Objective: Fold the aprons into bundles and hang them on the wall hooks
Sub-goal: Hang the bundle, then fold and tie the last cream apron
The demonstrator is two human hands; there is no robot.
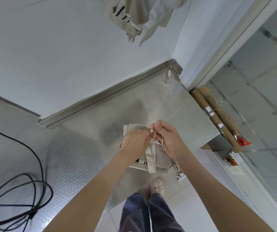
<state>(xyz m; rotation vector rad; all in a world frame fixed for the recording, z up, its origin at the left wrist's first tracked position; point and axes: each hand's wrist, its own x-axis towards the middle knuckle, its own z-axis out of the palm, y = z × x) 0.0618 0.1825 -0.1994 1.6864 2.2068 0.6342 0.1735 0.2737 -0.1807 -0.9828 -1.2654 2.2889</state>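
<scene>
Scene: a person stands at a steel desk (84,148) set into a white wall (50,56) corner, seen from above.
Apron (161,158): a beige bundle lying at the desk's near right edge, under and just beyond both hands; dark stripes peep out at its lower left, and its upper part is covered by the hands.
Strap (151,162): a flat band crosses the bundle and runs up between the hands; how it is wound underneath cannot be made out.
Left hand (135,139): fingers curled, fingertips pinching the strap's pale end above the bundle; the palm is turned away.
Right hand (169,138): thumb and fingers closed on the strap just beside the left hand, the two nearly touching.
Hanging aprons (134,15): beige and white cloth draped on the wall at top centre, cut off by the frame edge, so what holds them is hidden.
Hook (168,76): a small clear piece in the desk's far corner, hard to read.
Cable (17,190): black, looped on the desk's left side, running off the left edge.
Tubes (218,118): two cardboard rolls wedged between the desk and a glass panel (260,114), their lower ends beside blurred red packaging.
Below: dark trousers and one pale shoe (158,185) on the tiled floor.
</scene>
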